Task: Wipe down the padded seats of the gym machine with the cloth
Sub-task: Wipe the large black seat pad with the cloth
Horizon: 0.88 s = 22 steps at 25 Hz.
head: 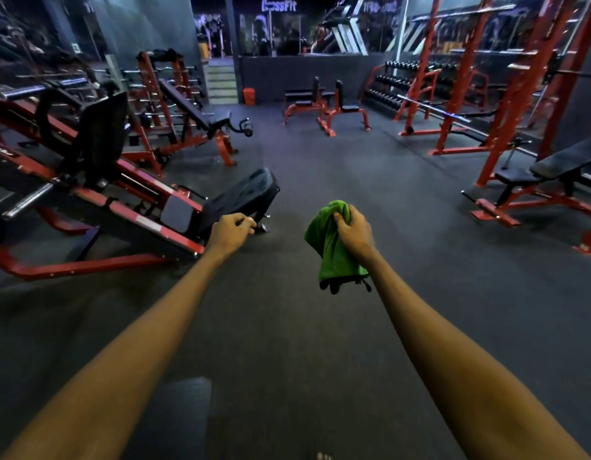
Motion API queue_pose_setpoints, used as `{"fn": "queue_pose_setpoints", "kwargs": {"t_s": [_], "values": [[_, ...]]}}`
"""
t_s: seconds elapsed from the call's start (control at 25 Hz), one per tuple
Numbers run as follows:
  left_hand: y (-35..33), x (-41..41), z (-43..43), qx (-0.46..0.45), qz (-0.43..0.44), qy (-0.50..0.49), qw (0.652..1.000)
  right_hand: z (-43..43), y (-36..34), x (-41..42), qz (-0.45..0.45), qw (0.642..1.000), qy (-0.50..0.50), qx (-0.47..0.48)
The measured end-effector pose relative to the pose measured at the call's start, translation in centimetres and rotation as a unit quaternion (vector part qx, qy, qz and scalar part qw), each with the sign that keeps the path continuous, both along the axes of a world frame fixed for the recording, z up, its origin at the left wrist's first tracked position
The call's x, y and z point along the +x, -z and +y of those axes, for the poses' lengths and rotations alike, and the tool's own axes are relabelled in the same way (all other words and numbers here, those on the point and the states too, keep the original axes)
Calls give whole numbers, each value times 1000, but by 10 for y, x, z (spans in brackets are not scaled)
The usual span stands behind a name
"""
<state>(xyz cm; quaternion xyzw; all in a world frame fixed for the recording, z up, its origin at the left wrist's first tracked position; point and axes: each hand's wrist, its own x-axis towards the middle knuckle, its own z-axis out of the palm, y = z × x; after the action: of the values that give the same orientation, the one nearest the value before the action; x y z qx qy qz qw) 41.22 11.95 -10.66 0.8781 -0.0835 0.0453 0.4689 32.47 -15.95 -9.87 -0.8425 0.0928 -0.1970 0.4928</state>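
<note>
Gym machine [98, 207]: red steel frame, low and slanted, at the left of the scene on the dark rubber floor [287, 343]. Black back pad [98, 137] stands upright on it. Its padded seat [241, 197], black, tilts up at the machine's right end, just left of centre.

Incline bench [194, 111] behind the machine, farther off, with red barbell stands behind it.

Left hand [232, 232]: arm stretched forward, fingers curled narrow into the palm. Sits just in front of the seat's lower end. A dark knob on the machine shows right beside the knuckles; contact cannot be told.

Far centre: steps [222, 84], an orange container [249, 95] at their foot, two upright benches [324, 104] on red bases.

Cloth [334, 254]: green, bunched, held in the air right of centre, well apart from the seat. It hangs below the fist, with a dark edge at the bottom.

Right hand [354, 234]: fingers wrapped tight around the top of the cloth, arm extended.

Far right: dumbbell rack [403, 84] along the wall. Tall red power racks [506, 78] stand nearer. A black bench [553, 167] on a red base is at the right edge.
</note>
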Motion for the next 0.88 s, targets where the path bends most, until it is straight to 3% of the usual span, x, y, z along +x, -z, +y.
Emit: {"fn": "queue_pose_setpoints", "kwargs": {"t_s": [0.36, 0.88], "values": [[15, 232, -65, 6, 19, -42, 999, -66, 7, 266, 11, 1000, -24, 12], [40, 612, -68, -3, 31, -98, 995, -66, 15, 646, 40, 997, -67, -19]]}}
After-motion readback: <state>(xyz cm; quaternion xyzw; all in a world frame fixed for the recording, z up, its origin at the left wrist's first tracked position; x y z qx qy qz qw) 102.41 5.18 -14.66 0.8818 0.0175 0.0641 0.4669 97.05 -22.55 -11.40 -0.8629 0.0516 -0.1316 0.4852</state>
